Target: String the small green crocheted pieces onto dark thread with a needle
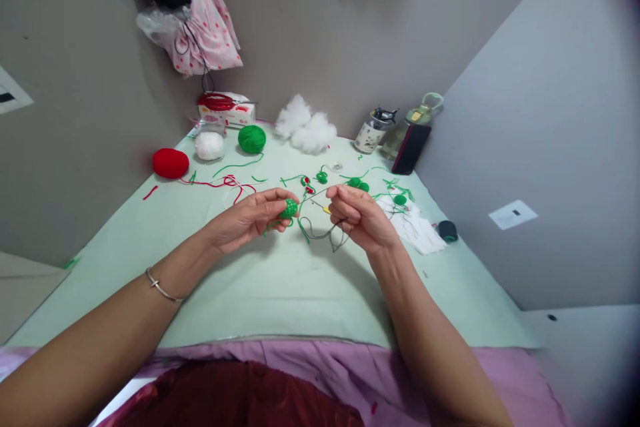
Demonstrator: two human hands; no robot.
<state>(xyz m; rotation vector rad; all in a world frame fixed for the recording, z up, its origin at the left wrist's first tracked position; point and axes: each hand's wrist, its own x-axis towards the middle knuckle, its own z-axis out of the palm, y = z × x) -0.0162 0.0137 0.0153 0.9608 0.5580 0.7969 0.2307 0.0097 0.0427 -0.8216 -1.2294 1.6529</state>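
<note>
My left hand (247, 217) pinches a small green crocheted piece (289, 209) between thumb and fingertips, above the pale green table (280, 280). My right hand (357, 213) is closed, fingers curled around a thin dark thread (325, 235) that loops down between both hands; a bit of yellow shows at its fingers. Green yarn tails hang from the piece. A metal bangle sits on my left wrist.
Red yarn ball (171, 163), white ball (209, 145) and green ball (251, 139) lie at the back left. White stuffing (306, 127), a jar (370, 133), a dark phone (411, 148) and a bottle stand at the back. Small green pieces and yarn scraps scatter beyond my hands.
</note>
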